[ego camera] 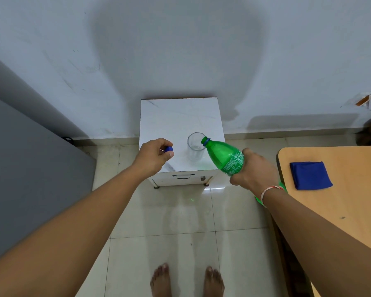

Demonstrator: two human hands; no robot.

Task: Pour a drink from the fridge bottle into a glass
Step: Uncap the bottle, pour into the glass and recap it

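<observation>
A clear glass [195,147] stands upright on the small white cabinet top [176,116]. My right hand [254,171] grips a green plastic bottle [225,156] around its lower body. The bottle is tilted left, its uncapped mouth at the glass's right rim. No liquid stream is visible, and the glass looks empty. My left hand [153,156] hovers over the cabinet's left front corner, left of the glass, pinching the blue bottle cap [169,149] in its fingertips.
A wooden table [347,202] with a folded blue cloth [310,175] stands at the right, close to my right forearm. A grey fridge side [30,172] fills the left. The white cabinet stands against the wall on a tiled floor [180,232]. My bare feet show below.
</observation>
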